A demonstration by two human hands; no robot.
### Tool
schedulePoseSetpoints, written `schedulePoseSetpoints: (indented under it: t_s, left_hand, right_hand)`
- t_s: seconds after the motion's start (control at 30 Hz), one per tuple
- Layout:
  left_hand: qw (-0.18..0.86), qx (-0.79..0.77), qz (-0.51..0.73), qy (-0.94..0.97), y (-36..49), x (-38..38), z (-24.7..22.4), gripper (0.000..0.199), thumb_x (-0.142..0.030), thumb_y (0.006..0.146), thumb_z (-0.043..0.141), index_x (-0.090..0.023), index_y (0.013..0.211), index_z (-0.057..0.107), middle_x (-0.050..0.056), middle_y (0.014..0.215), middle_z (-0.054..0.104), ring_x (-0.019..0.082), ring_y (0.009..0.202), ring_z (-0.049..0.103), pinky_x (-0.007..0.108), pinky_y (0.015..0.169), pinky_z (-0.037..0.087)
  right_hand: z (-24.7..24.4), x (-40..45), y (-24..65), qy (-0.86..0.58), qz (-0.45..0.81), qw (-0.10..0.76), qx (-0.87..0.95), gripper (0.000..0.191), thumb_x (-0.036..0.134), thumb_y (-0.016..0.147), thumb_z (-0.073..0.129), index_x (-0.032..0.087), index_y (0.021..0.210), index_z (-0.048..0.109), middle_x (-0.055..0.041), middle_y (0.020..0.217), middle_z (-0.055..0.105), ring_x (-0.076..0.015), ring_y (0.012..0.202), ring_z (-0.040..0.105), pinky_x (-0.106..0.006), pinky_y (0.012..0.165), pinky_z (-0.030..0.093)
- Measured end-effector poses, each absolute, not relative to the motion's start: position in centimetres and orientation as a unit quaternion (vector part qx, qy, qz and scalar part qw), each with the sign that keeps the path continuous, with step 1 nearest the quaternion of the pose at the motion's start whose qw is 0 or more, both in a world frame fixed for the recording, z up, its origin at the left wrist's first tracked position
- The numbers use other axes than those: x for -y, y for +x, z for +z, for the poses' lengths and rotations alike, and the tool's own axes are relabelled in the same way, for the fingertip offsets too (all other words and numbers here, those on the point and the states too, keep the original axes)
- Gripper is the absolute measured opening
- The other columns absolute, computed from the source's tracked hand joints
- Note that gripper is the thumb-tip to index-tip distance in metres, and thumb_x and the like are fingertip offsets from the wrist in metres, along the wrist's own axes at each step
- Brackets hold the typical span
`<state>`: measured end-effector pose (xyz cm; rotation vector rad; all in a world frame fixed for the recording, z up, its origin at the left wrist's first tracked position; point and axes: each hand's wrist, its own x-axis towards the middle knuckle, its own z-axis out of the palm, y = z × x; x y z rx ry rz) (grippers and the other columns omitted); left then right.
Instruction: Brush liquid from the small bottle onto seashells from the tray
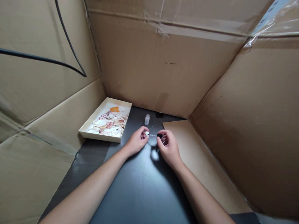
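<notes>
My left hand [138, 140] pinches a small white piece [147, 133], which looks like a shell. Between the fingers of my right hand [170, 147] is a black brush cap [159, 136]. Its thin, pale stem points left, and the dark tip meets the white piece or lies right in front of it; I cannot tell which. Just beyond my left fingertips a small translucent bottle [147, 120] stands upright without a cap on it. To the left, a shallow cream tray [100, 137] holds several shells [109, 121], one of them orange.
A dark tabletop [137, 189] lies under my hands. Flat brown cardboard [205, 165] covers its right side. Cardboard walls [149, 68] rise at the back and on both sides. A black cable [46, 59] hangs at upper left. A small black object [159, 115] sits by the back wall.
</notes>
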<state>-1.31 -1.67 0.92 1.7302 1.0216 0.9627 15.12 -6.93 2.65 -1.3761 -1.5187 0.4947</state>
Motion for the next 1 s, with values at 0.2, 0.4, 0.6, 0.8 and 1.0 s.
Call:
schedulePoseSetpoints:
  t_s: [0.2, 0.4, 0.6, 0.8, 1.0]
  left_hand:
    - [0.441, -0.410, 0.388, 0.698, -1.35, 1.63, 0.85, 0.017, -0.020, 0.081, 0.055, -0.018, 0.097, 0.052, -0.004, 0.072, 0.045, 0.011, 0.066, 0.044, 0.022, 0.063, 0.038]
    - [0.442, -0.411, 0.386, 0.698, -1.35, 1.64, 0.87, 0.018, -0.021, 0.081, 0.055, -0.017, 0.097, 0.052, -0.003, 0.074, 0.046, 0.011, 0.068, 0.044, 0.022, 0.064, 0.037]
    - [0.446, -0.416, 0.383, 0.694, -1.32, 1.72, 0.97, 0.018, -0.022, 0.081, 0.054, -0.017, 0.099, 0.052, -0.003, 0.075, 0.045, 0.011, 0.068, 0.043, 0.022, 0.064, 0.037]
    - [0.445, -0.412, 0.382, 0.697, -1.36, 1.65, 0.88, 0.018, -0.022, 0.082, 0.054, -0.017, 0.099, 0.052, -0.003, 0.075, 0.045, 0.011, 0.068, 0.044, 0.022, 0.064, 0.037]
    - [0.441, -0.414, 0.384, 0.698, -1.35, 1.65, 0.83, 0.019, -0.022, 0.081, 0.055, -0.017, 0.099, 0.052, -0.003, 0.075, 0.046, 0.011, 0.068, 0.044, 0.022, 0.064, 0.038]
  right_hand:
    - [2.62, 6.97, 15.09, -0.561, 0.215, 0.501, 0.623, 0.018, 0.029, 0.084, 0.054, 0.020, 0.099, 0.058, -0.0024, 0.088, 0.056, -0.0116, 0.063, 0.053, -0.023, 0.056, 0.045]
    - [2.61, 6.99, 15.11, -0.571, 0.195, 0.498, 0.623, 0.017, 0.028, 0.083, 0.056, 0.019, 0.098, 0.058, -0.0025, 0.089, 0.055, -0.0107, 0.062, 0.052, -0.023, 0.057, 0.046]
    - [2.56, 7.00, 15.11, -0.569, 0.198, 0.492, 0.629, 0.018, 0.028, 0.083, 0.056, 0.020, 0.099, 0.058, -0.0026, 0.090, 0.055, -0.0108, 0.063, 0.052, -0.023, 0.058, 0.046]
    - [2.51, 6.94, 15.13, -0.561, 0.213, 0.507, 0.619, 0.018, 0.030, 0.085, 0.055, 0.020, 0.100, 0.057, -0.0022, 0.088, 0.055, -0.0114, 0.064, 0.053, -0.023, 0.056, 0.045]
    - [2.52, 6.97, 15.11, -0.571, 0.198, 0.498, 0.622, 0.018, 0.029, 0.084, 0.056, 0.020, 0.099, 0.058, -0.0026, 0.091, 0.055, -0.0108, 0.063, 0.052, -0.023, 0.056, 0.045]
